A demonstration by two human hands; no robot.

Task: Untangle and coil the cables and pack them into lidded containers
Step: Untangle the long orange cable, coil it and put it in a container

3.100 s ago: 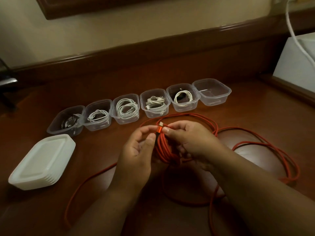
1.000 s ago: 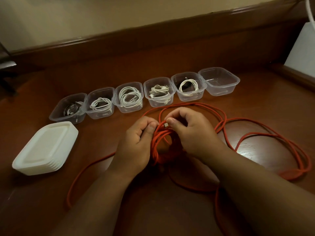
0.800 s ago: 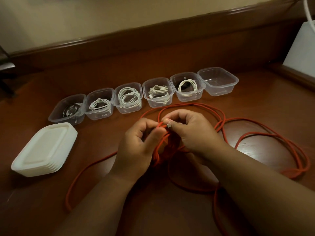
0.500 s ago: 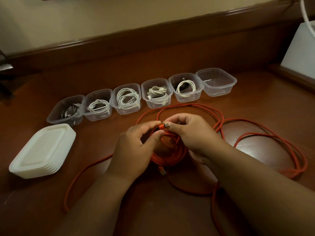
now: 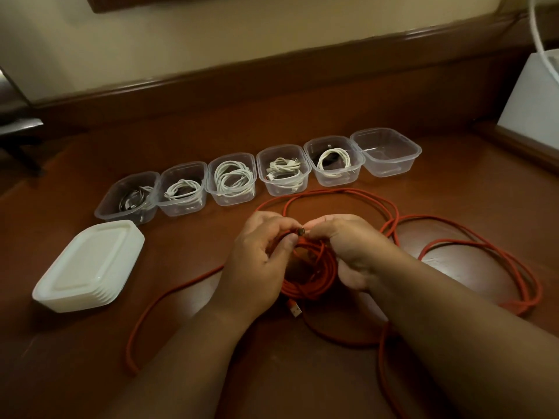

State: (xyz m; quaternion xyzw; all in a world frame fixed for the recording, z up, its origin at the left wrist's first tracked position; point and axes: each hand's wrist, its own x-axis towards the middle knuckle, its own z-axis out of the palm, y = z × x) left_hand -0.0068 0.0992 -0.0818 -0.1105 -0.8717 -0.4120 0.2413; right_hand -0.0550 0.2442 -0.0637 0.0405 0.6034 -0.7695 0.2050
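Note:
A long orange cable (image 5: 472,246) sprawls in loose loops over the brown table, with a tighter coil (image 5: 314,267) of it between my hands. My left hand (image 5: 257,267) and my right hand (image 5: 351,246) both pinch the cable at a metal plug end (image 5: 301,231) above the coil. A second plug (image 5: 295,309) hangs below the coil. Several clear containers stand in a row behind; the rightmost container (image 5: 390,137) is empty, the others hold coiled white cables (image 5: 233,178).
A stack of white lids (image 5: 90,264) lies at the left. A raised wooden ledge (image 5: 272,86) runs along the back. A white box (image 5: 532,95) with a white cord stands at the far right.
The coil between my hands has grown tighter and rounder. My hands have shifted slightly while passing the plug end around the coil; the view tilted a little.

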